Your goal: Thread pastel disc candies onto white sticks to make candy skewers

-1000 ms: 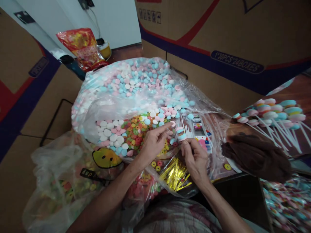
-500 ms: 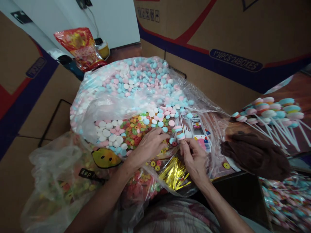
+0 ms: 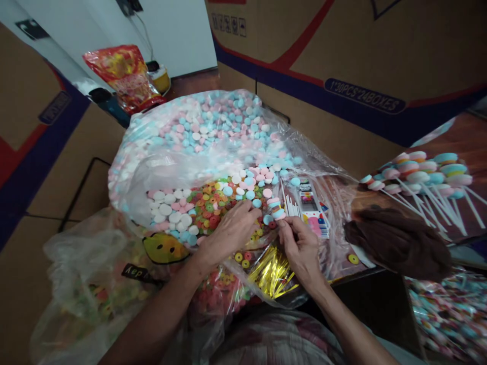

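Note:
A big clear plastic bag [image 3: 213,152] full of pink, blue and white round candies lies open in front of me, with a patch of small coloured ring candies [image 3: 207,205] at its mouth. My left hand [image 3: 228,230] rests palm down on the ring candies, fingers curled into the pile. Just to its right, my right hand [image 3: 299,248] pinches a thin white stick topped with a short stack of candies [image 3: 275,207]. Gold twist ties [image 3: 272,271] lie in a clear bag below both hands.
Finished candy sticks [image 3: 422,177] fan out at the right above a dark brown cloth [image 3: 399,243]. Large cardboard boxes [image 3: 342,66] stand behind and to the left. A red snack bag [image 3: 122,73] sits at the back. A clear bag with a yellow smiley [image 3: 165,248] lies lower left.
My left hand has dropped from holding a pink candy near the stick down onto the ring candies. The right hand has kept the stick almost still.

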Available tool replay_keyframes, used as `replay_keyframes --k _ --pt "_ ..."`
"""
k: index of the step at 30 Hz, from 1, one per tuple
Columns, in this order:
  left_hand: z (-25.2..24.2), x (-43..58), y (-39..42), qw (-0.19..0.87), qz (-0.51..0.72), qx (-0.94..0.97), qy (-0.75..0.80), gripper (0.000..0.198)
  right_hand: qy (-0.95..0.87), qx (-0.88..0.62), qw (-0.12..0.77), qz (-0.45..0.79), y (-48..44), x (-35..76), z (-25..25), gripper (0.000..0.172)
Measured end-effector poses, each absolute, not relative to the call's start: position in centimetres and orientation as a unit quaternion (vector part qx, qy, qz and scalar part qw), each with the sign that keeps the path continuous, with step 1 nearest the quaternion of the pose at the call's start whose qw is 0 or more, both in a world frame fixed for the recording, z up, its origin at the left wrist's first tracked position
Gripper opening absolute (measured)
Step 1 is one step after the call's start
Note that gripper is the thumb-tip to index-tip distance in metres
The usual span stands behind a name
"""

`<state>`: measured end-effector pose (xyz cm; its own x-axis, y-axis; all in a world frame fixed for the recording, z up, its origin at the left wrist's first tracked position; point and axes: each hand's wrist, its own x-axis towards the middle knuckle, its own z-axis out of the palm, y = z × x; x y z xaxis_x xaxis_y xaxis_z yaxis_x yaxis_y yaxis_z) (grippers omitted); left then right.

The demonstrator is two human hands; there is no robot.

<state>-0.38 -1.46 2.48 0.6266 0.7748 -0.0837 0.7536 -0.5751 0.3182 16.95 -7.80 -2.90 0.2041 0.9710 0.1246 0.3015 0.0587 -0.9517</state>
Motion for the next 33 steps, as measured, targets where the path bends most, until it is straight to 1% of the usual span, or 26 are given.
replay_keyframes --k 3,6,8,10,13,15,17,22,30,33 --pt "2.1 -0.3 -1.6 0.146 0.038 0.888 0.434 0.004 -0.539 -0.598 0.492 0.331 -7.8 16.9 -2.8 0.024" --pt "2.0 -0.1 -2.0 0.152 0.042 0.898 0.41 0.018 -0.546 -0.601 0.486 0.323 -7.7 16.9 -2.6 0.024" --pt "2.1 0.0 -2.2 0.168 0.054 0.898 0.404 0.016 -0.55 -0.6 0.485 0.321 -7.7 16.9 -2.6 0.024" --pt "2.1 0.0 -2.2 0.189 0.099 0.876 0.433 0.006 -0.551 -0.597 0.485 0.323 -7.7 16.9 -2.7 0.024" --pt "1.8 -0.3 -1.6 0.221 0.21 0.807 0.506 0.012 -0.549 -0.595 0.487 0.328 -7.7 16.9 -2.7 0.024" --pt "1.5 -0.6 -1.3 0.229 0.249 0.778 0.529 0.017 -0.547 -0.596 0.487 0.329 -7.7 16.9 -2.7 0.024" --pt "1.4 -0.8 -1.2 0.219 0.235 0.789 0.523 0.02 -0.547 -0.597 0.484 0.332 -7.7 16.9 -2.6 0.025" --pt "1.5 -0.5 -1.5 0.204 0.138 0.851 0.464 0.022 -0.552 -0.595 0.48 0.334 -7.8 16.9 -2.6 0.025" --pt "1.9 1.6 -1.4 0.116 0.042 0.84 0.528 0.019 -0.558 -0.593 0.475 0.333 -7.7 16.9 -2.6 0.023" --pt "1.7 2.0 -1.7 0.096 0.031 0.845 0.526 0.02 -0.556 -0.592 0.476 0.337 -7.7 16.9 -2.6 0.023"
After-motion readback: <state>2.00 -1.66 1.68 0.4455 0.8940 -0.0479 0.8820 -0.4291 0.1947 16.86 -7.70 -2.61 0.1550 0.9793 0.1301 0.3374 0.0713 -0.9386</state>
